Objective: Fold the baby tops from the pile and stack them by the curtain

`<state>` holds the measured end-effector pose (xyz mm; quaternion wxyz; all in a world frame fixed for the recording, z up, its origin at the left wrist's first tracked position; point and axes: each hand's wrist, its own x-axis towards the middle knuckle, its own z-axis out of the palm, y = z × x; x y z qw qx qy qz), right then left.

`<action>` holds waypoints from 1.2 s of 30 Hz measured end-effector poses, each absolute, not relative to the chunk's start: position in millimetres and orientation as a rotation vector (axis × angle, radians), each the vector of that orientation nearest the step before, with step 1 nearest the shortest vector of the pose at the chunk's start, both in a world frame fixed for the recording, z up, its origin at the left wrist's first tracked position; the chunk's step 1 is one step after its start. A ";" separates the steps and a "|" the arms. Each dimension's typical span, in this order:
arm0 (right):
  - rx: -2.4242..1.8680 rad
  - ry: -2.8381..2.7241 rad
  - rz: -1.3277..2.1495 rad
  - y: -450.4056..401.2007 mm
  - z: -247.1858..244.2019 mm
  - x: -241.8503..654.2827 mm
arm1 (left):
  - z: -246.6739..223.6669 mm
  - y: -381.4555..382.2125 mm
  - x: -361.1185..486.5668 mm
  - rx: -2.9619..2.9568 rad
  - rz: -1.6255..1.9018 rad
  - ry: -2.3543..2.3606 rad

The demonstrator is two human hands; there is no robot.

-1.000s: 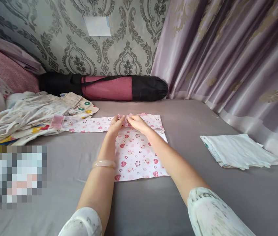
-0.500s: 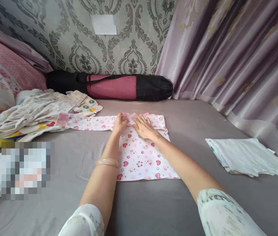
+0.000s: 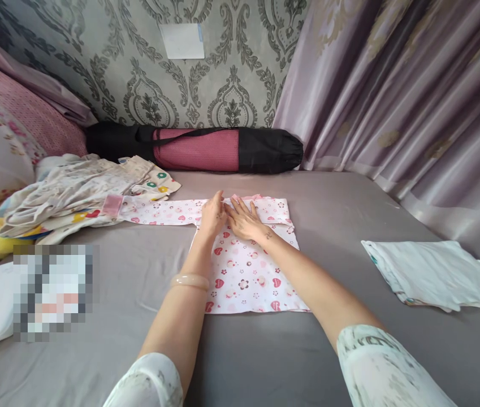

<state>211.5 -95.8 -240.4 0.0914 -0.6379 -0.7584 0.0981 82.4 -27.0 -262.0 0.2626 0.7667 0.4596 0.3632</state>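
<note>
Pink-and-white, the shirt (image 3: 248, 282) lies under the right hand (image 3: 245, 220), fingers spread; the left hand (image 3: 213, 216) has fingers close together (any pinch, I cannot tell). Smoothing the folded sleeve (image 3: 276, 210) seems the step; next probably calls for taking the cuff (image 3: 112, 206) left of the fingers.

Before me a garment (image 3: 256, 271) on the bed (image 3: 307, 356), one sleeve (image 3: 161, 211) stretching left to a clothes heap (image 3: 74, 189), folded cloth (image 3: 435, 274) right, bag (image 3: 197, 151) far behind.
</note>
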 end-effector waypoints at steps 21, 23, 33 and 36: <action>-2.332 -1.949 0.392 -110.0 -244.1 241.4 | -278.1 -37.1 87.0 2.240 0.629 1.343; -2.386 -1.918 0.401 -111.8 -242.4 247.8 | -278.5 -37.1 86.6 2.265 0.610 1.348; -2.579 -1.904 0.339 -117.2 -237.6 297.2 | -268.8 -41.9 86.7 2.400 0.410 1.459; -2.559 -1.875 0.295 -119.7 -244.8 308.4 | -263.7 -46.2 87.1 2.448 0.289 1.565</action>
